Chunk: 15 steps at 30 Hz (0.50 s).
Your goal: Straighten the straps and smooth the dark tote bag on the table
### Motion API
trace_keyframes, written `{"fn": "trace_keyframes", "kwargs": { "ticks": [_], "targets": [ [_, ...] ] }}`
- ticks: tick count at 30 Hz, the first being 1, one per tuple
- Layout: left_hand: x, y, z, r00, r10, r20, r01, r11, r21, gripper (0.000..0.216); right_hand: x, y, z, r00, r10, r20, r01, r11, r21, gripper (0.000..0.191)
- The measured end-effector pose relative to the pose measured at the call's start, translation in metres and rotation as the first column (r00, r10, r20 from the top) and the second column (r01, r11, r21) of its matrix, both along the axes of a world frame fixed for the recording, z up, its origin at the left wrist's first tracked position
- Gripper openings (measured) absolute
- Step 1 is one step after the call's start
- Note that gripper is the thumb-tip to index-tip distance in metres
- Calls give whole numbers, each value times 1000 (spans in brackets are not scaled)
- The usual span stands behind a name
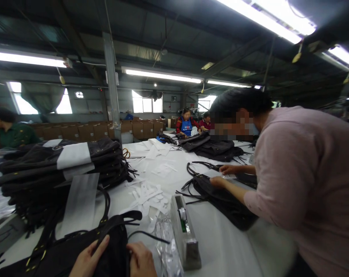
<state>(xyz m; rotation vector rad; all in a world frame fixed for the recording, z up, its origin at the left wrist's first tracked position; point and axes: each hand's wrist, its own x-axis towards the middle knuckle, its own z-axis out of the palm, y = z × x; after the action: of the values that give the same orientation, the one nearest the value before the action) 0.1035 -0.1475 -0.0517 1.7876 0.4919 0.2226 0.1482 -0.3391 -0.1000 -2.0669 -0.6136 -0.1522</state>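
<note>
Both grips lie loosely open, left hand (89, 258) and right hand (141, 259) flat on the bag (76, 254), pinning it to the tabletop (220, 238) beside the dispenser (185, 231).

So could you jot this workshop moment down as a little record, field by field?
Place: workshop with a long white table
Left hand: flat on a black bag
Right hand: at the bag's edge, fingers curled; grip cannot be told
Beside the hands: tape dispenser, white paper strips
Left of table: stack of black bags
Right: co-worker in pink handling another bag
</note>
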Motion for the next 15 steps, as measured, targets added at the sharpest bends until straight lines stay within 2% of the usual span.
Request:
{"fn": "trace_keyframes", "kwargs": {
  "ticks": [3,5,9,13,15],
  "targets": [
    [3,4,-2,998,-51,-24,52,998,26,52,7,27,28,1000,19,-9,-19,996,-92,42],
    [4,7,-3,995,-91,-34,92,995,44,56,8,38,38,999,0,-54,-9,986,-168,41],
    [5,5,-2,995,-91,-39,92,995,31,58,4,48,40,996,-23,-91,10,990,-142,45],
    [3,-6,3,998,-60,18,60,998,-12,51,4,48,39,992,-6,-124,-14,986,-164,55],
    [2,-11,6,999,-44,27,44,998,-33,47,8,46,38,984,10,-179,-31,992,-119,58]
  ]
}}
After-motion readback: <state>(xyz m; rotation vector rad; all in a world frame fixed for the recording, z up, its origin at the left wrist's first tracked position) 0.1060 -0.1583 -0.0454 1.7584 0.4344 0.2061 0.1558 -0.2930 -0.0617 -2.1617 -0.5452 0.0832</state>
